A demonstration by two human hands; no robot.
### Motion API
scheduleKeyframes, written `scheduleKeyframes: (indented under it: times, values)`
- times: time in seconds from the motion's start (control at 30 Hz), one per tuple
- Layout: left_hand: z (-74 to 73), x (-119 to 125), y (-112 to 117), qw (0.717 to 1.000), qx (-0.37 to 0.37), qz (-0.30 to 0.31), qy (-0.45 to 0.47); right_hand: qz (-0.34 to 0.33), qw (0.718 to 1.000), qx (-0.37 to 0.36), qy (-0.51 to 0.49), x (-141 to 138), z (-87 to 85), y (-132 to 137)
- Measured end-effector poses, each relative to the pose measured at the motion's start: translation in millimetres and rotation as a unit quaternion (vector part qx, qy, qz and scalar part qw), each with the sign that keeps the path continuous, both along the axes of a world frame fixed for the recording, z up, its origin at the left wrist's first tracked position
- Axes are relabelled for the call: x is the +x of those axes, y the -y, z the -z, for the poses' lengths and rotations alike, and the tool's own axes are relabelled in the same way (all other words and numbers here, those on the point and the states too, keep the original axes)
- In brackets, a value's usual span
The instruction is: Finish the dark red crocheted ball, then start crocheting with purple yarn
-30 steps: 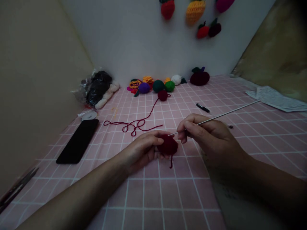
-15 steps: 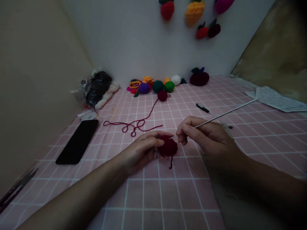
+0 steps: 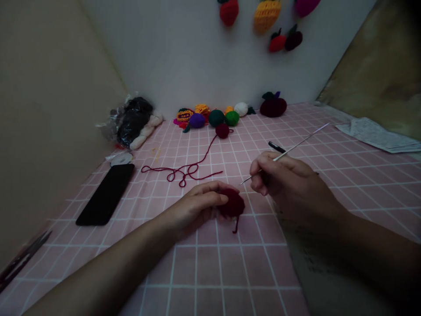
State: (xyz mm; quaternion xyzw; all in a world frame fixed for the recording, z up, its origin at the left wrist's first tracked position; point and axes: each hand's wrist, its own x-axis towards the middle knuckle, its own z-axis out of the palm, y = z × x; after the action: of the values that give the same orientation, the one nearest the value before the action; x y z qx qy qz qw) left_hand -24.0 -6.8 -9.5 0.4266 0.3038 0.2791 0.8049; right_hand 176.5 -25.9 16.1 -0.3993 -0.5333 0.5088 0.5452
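Note:
My left hand (image 3: 197, 204) is closed around a small dark red crochet piece (image 3: 233, 204), pressing it against the pink gridded table cover (image 3: 230, 272); a short yarn tail hangs from it. My right hand (image 3: 286, 180) pinches a long thin metal crochet hook (image 3: 296, 146), whose tip points down-left and sits just above and to the right of the piece, not touching it. A dark red yarn strand (image 3: 187, 169) loops across the table to a small dark red yarn ball (image 3: 222, 130) further back.
A black phone (image 3: 107, 193) lies at the left, with a plastic bag of dark and white stuffing (image 3: 134, 120) behind it. Several crocheted fruits (image 3: 213, 116) line the back wall and hang above. A black pen (image 3: 278, 148) and papers (image 3: 378, 134) lie at the right.
My right hand has pulled the hook out of the crochet piece, lifting it up and to the right. My left hand stays on the piece.

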Motion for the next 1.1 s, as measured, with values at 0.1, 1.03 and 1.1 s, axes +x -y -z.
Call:
scheduleKeyframes:
  times: [0.1, 1.03, 1.1]
  values:
    - [-2.9, 0.7, -1.3, 0.999, -0.032, -0.001, 0.018, 0.001, 0.990, -0.106, -0.096, 2.4, 1.7, -7.4]
    - [-4.1, 0.6, 0.5, 0.990, 0.114, -0.088, 0.002, 0.045, 0.992, 0.087, 0.083, -1.9, 7.9, 0.0]
    - [-4.7, 0.8, 1.3, 0.987, 0.126, -0.097, 0.006, 0.038, 0.992, 0.086, 0.085, -1.4, 8.2, -0.1]
